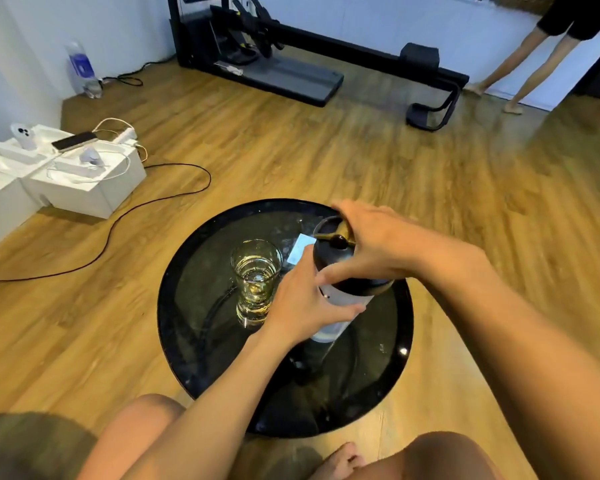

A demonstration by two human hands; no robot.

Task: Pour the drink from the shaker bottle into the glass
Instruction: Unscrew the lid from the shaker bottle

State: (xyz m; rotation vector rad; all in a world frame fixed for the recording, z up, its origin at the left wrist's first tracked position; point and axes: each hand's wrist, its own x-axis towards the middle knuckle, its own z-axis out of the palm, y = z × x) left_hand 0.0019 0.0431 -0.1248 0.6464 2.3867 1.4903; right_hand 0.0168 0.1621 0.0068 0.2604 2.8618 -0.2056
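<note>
We grip the upright shaker bottle (350,296) with left hand (302,301), right hand (373,242) curled over its lid (330,262), glass (255,277) just left of both.

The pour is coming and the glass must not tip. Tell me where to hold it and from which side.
Hold the glass round its narrower lower body, above the thick base, coming from its left. It stands upright on the table, and its right side is crowded by the left hand gripping the shaker bottle; the flared rim should stay free for the pour.
</note>
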